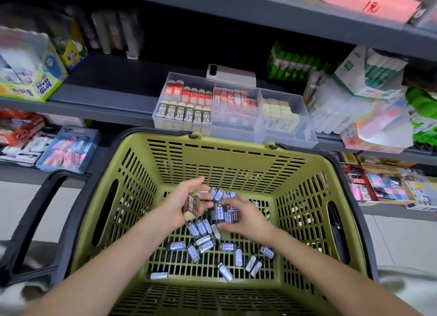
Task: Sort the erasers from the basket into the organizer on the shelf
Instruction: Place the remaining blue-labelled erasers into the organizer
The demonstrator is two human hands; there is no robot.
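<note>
Two hands are working inside the basket point(139, 164): the left hand point(181, 204) is holding brown-sleeved erasers point(191, 205), and the right hand point(244, 215) is pinching a dark-sleeved eraser point(230, 217) above the loose erasers point(203, 242). Gathering is probably under way; next, they need carrying to the matching compartment of the organizer point(287, 136).

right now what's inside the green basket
Blue-sleeved erasers lie on the basket floor. The left hand holds brown-sleeved erasers, the right hand grips others. Anything under both is covered.

We are looking at a grey shelf point(106, 91) carrying a clear organizer point(283, 138) at its front edge, a Power Glue box point(35, 79) sitting far left, and an open carton point(350, 72) of green-and-white sticks standing right.
</note>
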